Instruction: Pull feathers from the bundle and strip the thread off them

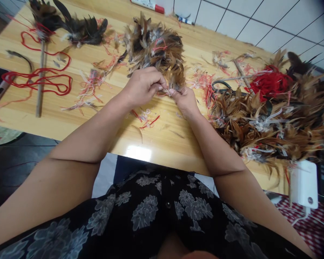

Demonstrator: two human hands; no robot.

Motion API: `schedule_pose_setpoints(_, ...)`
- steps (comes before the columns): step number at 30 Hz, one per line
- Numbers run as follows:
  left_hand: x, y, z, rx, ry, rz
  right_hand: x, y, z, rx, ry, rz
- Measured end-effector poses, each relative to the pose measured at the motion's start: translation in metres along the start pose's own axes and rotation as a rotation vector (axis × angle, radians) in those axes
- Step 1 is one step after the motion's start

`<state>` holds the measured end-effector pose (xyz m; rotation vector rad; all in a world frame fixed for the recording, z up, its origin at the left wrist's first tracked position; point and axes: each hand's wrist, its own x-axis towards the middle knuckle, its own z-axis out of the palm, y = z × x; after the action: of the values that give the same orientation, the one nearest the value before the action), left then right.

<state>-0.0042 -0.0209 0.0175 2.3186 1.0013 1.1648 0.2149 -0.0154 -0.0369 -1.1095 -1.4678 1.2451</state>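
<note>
My left hand [146,85] and my right hand [186,102] meet over the wooden table, fingertips almost touching. Between thumb and finger, my right hand pinches the pale quill ends of a small bunch of brown feathers [177,75]. The fingers of my left hand are closed in a pinch beside those ends; whatever is in them is too small to make out. Just beyond both hands lies a large pile of brown and dark feathers [153,45], with a red thread on top. Red and white thread scraps [147,118] lie on the table nearer to me.
At left, a stick with dark feathers [41,86] lies under looped red cord [62,80]. More brown feather bunches [259,126] and a red thread bundle [271,83] cover the right side. A white device [304,183] with a cable sits at the right edge; a red-capped marker [148,5] lies by the tiled wall.
</note>
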Motion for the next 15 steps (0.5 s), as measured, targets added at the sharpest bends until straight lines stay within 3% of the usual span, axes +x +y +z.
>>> schedule_pose_setpoints(3,-0.002,-0.006,0.005,0.131,-0.004,0.077,0.002,0.007,-0.002,-0.055,-0.016,0.032)
schedule_pose_setpoints(7,-0.004,-0.013,0.011,0.169,0.004,0.063,0.0,0.003,-0.002,-0.082,-0.07,0.03)
schedule_pose_setpoints(11,-0.003,-0.006,0.014,0.195,-0.014,0.131,-0.003,-0.004,0.001,-0.061,-0.123,0.0)
schedule_pose_setpoints(15,-0.001,0.007,0.009,0.2,0.145,0.171,-0.006,-0.011,0.002,-0.01,-0.125,0.012)
